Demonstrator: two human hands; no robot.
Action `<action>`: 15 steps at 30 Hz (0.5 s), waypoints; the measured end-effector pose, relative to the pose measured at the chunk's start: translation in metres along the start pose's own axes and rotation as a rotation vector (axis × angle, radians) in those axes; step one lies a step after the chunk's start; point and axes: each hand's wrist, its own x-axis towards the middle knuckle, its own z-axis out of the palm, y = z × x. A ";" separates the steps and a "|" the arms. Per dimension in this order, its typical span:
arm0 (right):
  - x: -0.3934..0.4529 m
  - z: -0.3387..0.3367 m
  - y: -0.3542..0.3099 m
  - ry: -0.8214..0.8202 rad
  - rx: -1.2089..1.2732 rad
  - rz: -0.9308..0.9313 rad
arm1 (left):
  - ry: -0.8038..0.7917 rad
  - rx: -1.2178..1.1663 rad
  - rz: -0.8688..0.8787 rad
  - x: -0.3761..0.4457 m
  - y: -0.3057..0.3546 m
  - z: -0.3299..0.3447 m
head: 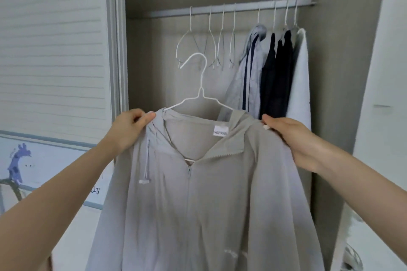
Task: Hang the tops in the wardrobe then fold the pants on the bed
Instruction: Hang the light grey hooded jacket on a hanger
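Left grip (130,126) and right grip (293,138) pinching shoulders of pale grey zip-up hooded jacket (198,204) on white wire hanger (199,92), held before open wardrobe. At twelve o'clock, metal rail (231,9); at one o'clock, hung garments (271,77).

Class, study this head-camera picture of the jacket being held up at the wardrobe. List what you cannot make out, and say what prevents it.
1. Grey hooded jacket: hem and sleeve ends cut off by the bottom edge.
2. White hanger: its arms are hidden inside the jacket's shoulders.
3. Left hand and right hand: fingertips hidden in the fabric they pinch.
4. Dark tops on the rail: packed together, so their number is unclear.
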 end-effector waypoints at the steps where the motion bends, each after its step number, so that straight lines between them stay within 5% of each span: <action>1: 0.000 0.001 -0.008 0.062 0.037 -0.004 | -0.009 0.050 0.005 0.010 0.008 0.002; 5: 0.001 0.014 -0.037 0.183 0.088 -0.040 | -0.128 0.089 0.033 0.037 0.045 0.017; 15: 0.040 0.070 -0.077 0.297 0.183 -0.212 | -0.587 -0.435 -0.020 0.006 0.124 0.048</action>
